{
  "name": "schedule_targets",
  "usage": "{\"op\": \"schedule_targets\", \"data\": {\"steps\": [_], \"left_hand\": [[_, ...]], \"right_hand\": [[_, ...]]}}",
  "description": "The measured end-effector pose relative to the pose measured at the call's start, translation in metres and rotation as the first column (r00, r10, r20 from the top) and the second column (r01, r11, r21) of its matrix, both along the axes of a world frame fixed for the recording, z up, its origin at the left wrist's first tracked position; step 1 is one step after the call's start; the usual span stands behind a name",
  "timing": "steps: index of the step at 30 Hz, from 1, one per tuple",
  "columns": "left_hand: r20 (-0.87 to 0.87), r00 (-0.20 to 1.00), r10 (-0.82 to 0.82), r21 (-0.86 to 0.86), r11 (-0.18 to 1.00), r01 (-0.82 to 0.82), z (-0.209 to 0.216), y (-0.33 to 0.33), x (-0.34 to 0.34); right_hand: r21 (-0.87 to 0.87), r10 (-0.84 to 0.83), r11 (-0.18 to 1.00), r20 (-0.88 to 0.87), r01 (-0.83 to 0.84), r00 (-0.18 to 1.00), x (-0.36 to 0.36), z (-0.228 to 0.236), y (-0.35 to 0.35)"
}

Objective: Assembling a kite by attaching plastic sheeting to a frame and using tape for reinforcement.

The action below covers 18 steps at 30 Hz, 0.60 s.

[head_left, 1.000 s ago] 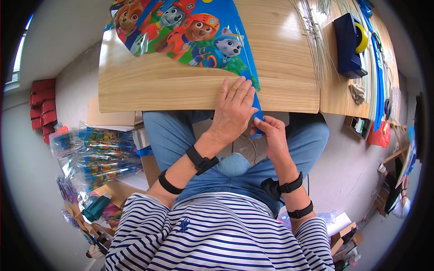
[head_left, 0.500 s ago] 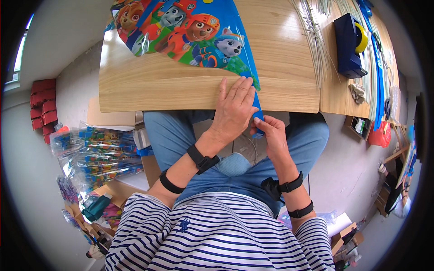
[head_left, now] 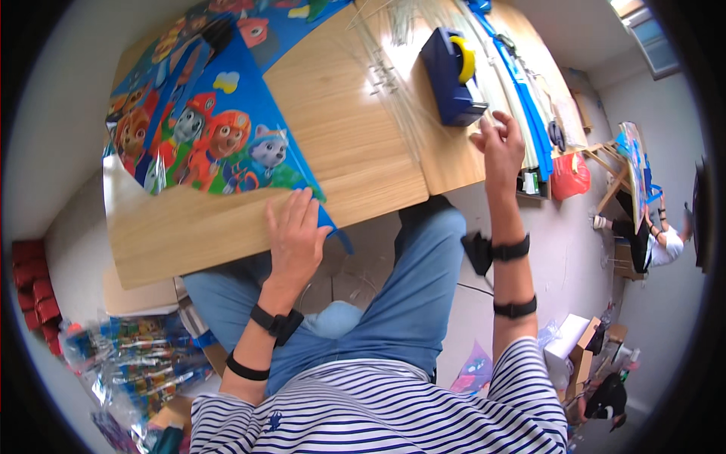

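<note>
A blue kite-like plastic sheet (head_left: 227, 136) printed with cartoon dogs lies across the left part of the wooden table. My left hand (head_left: 295, 240) rests with its fingers stretched out at the table's near edge, by the sheet's lower corner. From there a narrow blue strip (head_left: 342, 238) hangs over the edge. Over on the right, my right hand (head_left: 503, 150) is raised beside a dark blue tape dispenser (head_left: 446, 87) with a yellow roll (head_left: 463, 59). Its fingers are bent and apart, close to the dispenser's cutting end, and I see nothing between them.
Thin pale rods (head_left: 389, 83) lie beyond the dispenser's left side; blue strips (head_left: 525, 98) run along its right. A red bag (head_left: 569, 176) hangs by the table. Packed printed plastic (head_left: 147, 356) is piled at lower left. Another person (head_left: 665, 246) works at far right.
My right hand has let go of the blue strip and moved right, up to the tape dispenser. My left hand stays on the table edge. The whole view has turned toward the right.
</note>
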<state>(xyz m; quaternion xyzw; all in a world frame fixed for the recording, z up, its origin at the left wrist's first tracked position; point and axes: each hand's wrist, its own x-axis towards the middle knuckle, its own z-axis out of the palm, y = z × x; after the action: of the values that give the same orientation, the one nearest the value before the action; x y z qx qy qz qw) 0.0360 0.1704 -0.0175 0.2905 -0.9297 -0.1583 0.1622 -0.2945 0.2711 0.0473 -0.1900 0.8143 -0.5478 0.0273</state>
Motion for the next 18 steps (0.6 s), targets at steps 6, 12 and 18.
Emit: {"op": "schedule_targets", "data": {"steps": [6, 12, 18], "left_hand": [[0.013, 1.000, -0.014, 0.002, 1.000, 0.014, -0.001, 0.002, -0.006], [0.029, 1.000, 0.000, -0.038, 0.999, 0.001, -0.006, 0.002, -0.005], [0.030, 1.000, 0.002, -0.020, 1.000, -0.001, -0.005, 0.002, -0.004]], "right_hand": [[-0.008, 0.116, 0.992, 0.427, -0.124, 0.897, -0.073, 0.021, -0.019], [-0.065, 0.187, 0.982, 0.467, -0.177, 0.864, -0.089, 0.012, -0.019], [-0.448, 0.395, 0.880, 0.504, -0.158, 0.768, -0.082, -0.009, 0.003]]}}
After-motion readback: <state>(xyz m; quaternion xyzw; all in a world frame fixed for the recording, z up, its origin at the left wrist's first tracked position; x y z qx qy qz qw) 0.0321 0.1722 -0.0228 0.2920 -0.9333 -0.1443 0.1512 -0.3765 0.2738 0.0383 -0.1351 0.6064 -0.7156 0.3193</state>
